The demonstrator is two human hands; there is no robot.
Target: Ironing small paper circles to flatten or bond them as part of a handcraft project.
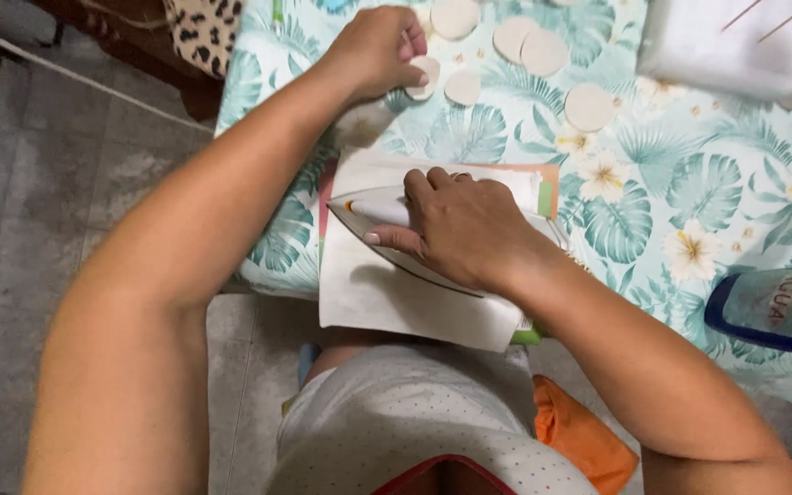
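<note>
Right hand [458, 229] closed around white iron [370, 207], pressing it on white paper sheet [387, 295] at near edge of leaf-print table [653, 211]. Left hand [376, 48] pinched white fabric disc [425, 75] farther back, among other discs [529, 44].

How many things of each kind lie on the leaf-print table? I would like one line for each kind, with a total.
Round white discs: 6 fully in view, one of them under the left hand; others at the top edge are cut off
White iron, under the right hand: 1
White paper sheet: 1
Folded white cloth: 1
Blue container: 1
Total: 10
</note>
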